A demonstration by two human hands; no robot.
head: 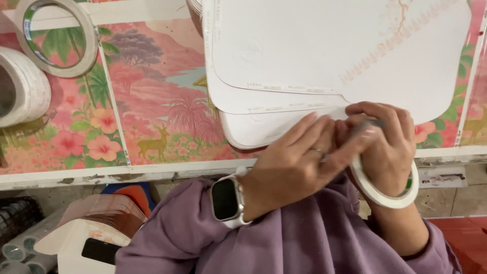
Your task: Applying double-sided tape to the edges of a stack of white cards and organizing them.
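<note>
Two hands meet at about five o'clock in our view, over the near edge of the desk (152,175), which is covered in a pink printed sheet of palms, flowers and deer. Our left hand (291,160) lies with fingers closed toward the right one, a ring on one finger and a smartwatch (227,199) with a dark face and white strap on the wrist. Our right hand (388,147) has its grip pinched shut; a roll of white tape (390,195) hangs around that wrist like a bracelet, thin, pale, with a green-printed inner core. Both grips close on something small between the fingertips, probably the tape's free end, but we cannot tell for certain, since that spot is blurred.

At twelve o'clock from the hands lie three white fan-shaped cards (284,76), stacked and offset, each with rounded corners; the top one bears a faint reddish pattern at its right.

Tape rolls counted: three. One on the wrist, one flat ring (56,38) at ten o'clock, one thick roll (23,89) at nine o'clock, cut off by the frame. Purple sleeves (284,238) fill six o'clock. At seven o'clock, below the desk, sits a stack of brown-edged cards (109,210).
</note>
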